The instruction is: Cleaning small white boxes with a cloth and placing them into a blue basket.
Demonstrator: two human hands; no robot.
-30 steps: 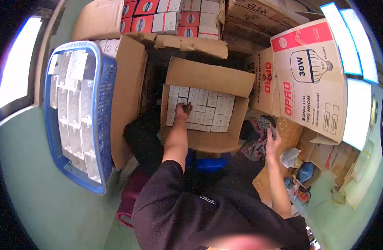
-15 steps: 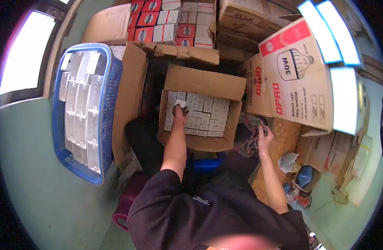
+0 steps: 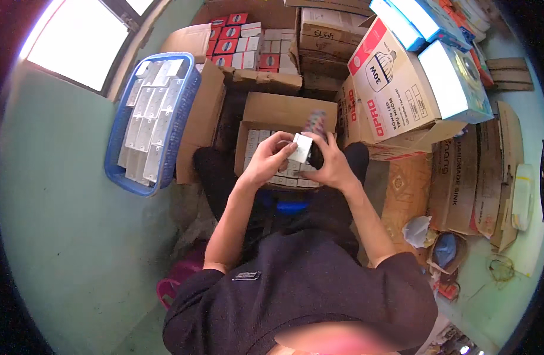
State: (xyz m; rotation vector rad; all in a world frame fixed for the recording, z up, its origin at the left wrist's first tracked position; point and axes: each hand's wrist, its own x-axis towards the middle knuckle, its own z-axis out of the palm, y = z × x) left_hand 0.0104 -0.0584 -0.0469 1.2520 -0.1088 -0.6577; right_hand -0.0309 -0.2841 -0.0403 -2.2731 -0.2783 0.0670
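Note:
Above the open carton (image 3: 284,107), my left hand (image 3: 267,161) pinches a small white electrical wall box (image 3: 301,149), thumb on its near face. My right hand (image 3: 336,168) curls around a crumpled multicoloured patterned cloth (image 3: 316,123), blurred where it sticks up past the fingers. Right fingertips reach the right side of the white box, and the cloth lies close against it. Rows of similar white boxes (image 3: 258,142) fill the carton below, partly hidden by both hands.
On the left, a blue plastic basket (image 3: 188,112) holds several white boxes in columns. A carton with red and white small boxes (image 3: 227,46) stands behind. To the right are a large printed carton (image 3: 396,89), blue-white packages (image 3: 458,80) and flattened cardboard (image 3: 455,189).
My left hand has lifted a white box out of the rows. My right hand has brought the cloth in from the right to meet it. The view has shifted slightly.

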